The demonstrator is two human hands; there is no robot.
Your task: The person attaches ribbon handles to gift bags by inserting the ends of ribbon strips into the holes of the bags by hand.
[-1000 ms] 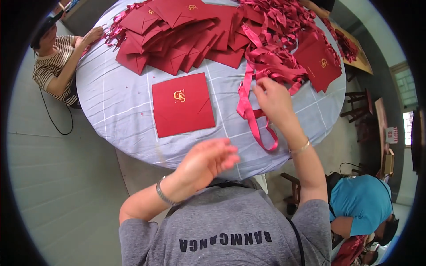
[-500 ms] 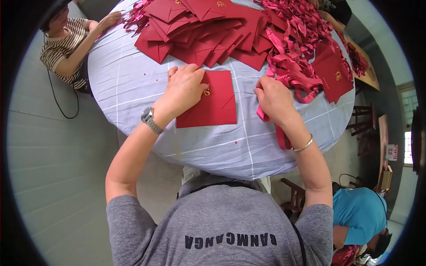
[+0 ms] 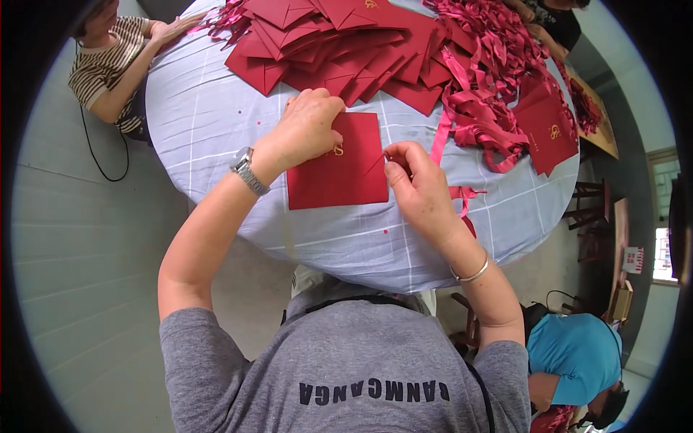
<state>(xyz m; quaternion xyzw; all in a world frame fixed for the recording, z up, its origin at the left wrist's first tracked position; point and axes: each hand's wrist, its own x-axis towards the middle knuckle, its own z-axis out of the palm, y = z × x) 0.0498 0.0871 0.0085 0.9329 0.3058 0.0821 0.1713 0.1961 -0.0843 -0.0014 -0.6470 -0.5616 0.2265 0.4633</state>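
Note:
A square red envelope (image 3: 336,180) with a gold emblem and a short diagonal slit near its right edge lies flat on the table in front of me. My left hand (image 3: 307,126) grips its upper left part, thumb beside the emblem and fingers curled at the top edge. At the right edge, by the slit, my right hand (image 3: 417,184) is closed in a pinch. A dark red tip shows between its fingertips, seemingly the end of a pink-red ribbon (image 3: 468,193) that emerges behind the hand. How the ribbon runs inside the palm is hidden.
Many red envelopes (image 3: 339,54) are piled across the far side of the cloth-covered round table (image 3: 216,159). Tangled ribbons (image 3: 491,133) heap at the right, beside more envelopes (image 3: 545,133). People in striped (image 3: 108,65), dark (image 3: 563,29) and blue (image 3: 577,353) shirts are nearby.
My right hand has moved left, from beside the envelope to its right edge at the slit. The left hand stays on the envelope, its fingers shifted slightly up and to the right.

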